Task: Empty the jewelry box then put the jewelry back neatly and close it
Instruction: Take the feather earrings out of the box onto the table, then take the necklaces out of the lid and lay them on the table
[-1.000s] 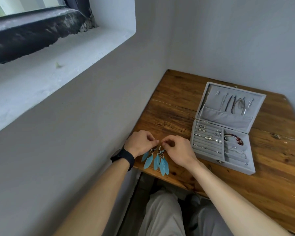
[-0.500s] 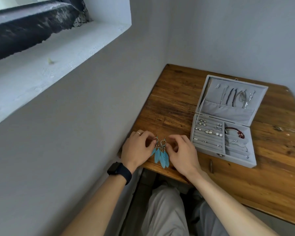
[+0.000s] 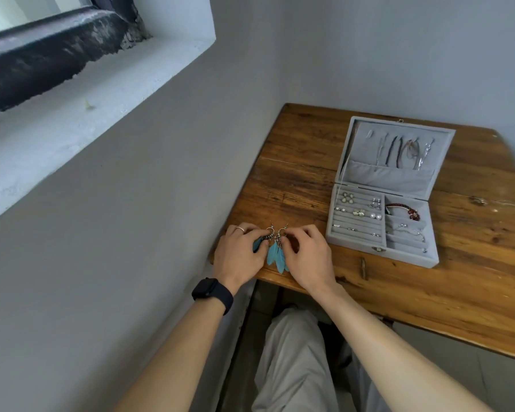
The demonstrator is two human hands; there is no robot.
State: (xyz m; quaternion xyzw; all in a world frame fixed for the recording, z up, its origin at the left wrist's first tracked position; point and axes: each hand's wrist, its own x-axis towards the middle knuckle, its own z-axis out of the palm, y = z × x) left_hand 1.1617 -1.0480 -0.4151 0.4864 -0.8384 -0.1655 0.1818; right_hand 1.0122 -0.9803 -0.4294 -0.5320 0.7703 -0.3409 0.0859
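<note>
A grey jewelry box stands open on the wooden table. Its lid holds several hanging necklaces. Earrings and studs sit in the left slots, and a red bracelet lies in a right compartment. Two blue feather earrings lie on the table's near left corner, to the left of the box. My left hand and my right hand rest on either side of them, fingertips pinching the beaded tops.
The table stands in a corner, with grey walls to the left and behind. A window ledge runs high on the left. My knees are under the table's front edge. A small dark knot or peg marks the wood near the box.
The feather earrings came down from just off the table's edge onto the tabletop. Both hands moved forward with them and now lie flat on the wood.
</note>
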